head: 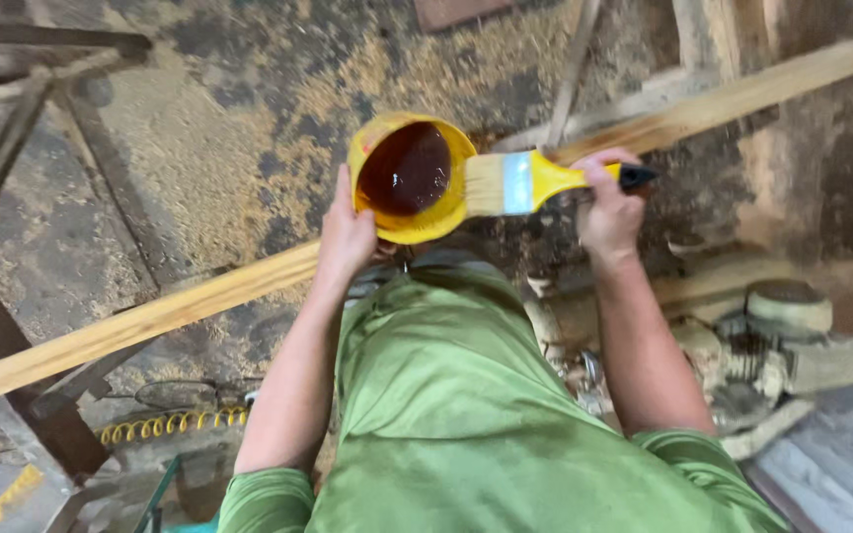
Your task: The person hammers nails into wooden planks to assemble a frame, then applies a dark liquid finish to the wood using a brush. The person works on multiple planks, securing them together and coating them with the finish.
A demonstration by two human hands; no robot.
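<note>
My left hand grips the rim of a yellow cup filled with dark reddish-brown liquid, held above a long wooden plank. My right hand holds a flat paintbrush by its yellow and black handle. The pale bristles rest against the cup's right rim. The plank runs diagonally from lower left to upper right, passing under both hands. My green shirt fills the lower middle of the view.
Sawdust covers the dirty floor. A dark metal frame stands at the left. A yellow coiled hose lies at lower left. A dusty machine sits at the right. Another thin plank leans at the top.
</note>
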